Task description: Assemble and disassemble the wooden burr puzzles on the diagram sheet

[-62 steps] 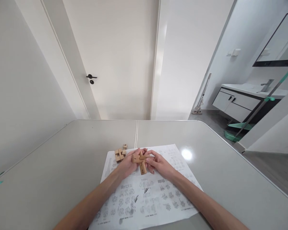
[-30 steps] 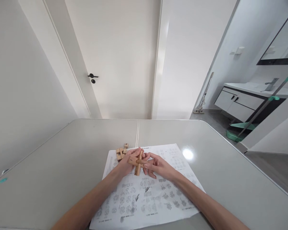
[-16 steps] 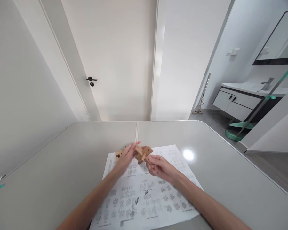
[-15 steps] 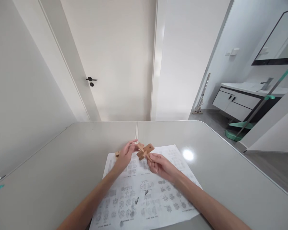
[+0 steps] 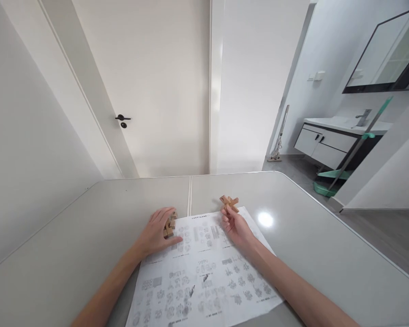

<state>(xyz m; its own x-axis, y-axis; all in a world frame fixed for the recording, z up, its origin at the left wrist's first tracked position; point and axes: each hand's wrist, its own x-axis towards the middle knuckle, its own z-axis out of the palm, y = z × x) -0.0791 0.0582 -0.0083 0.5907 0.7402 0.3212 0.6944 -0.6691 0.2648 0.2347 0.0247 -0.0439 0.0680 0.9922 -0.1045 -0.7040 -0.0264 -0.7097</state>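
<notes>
Spanning the lower view, the table (image 5: 122,204) gives, in our judgement, a stable base for all items. On it we find the printed sheet (image 5: 197,247), apparently laid flat so its small drawings (illegible at this res.) face up. L hand (image 5: 156,230): spread wide, thumb apart, fingers arched round the wood blocks (image 5: 169,231), prob. to keep the pcs gathered; actual contact we cannot confirm. Blocks sit at the sheet's far L corner, part hidden. R hand (image 5: 236,225): pinched on the near end of the cross-shaped wood pc (image 5: 229,201), approx. at the sheet's far R corner. We judge this end grip leaves the other arms unobstructed; whether the pc touches the table, we cannot tell.
</notes>
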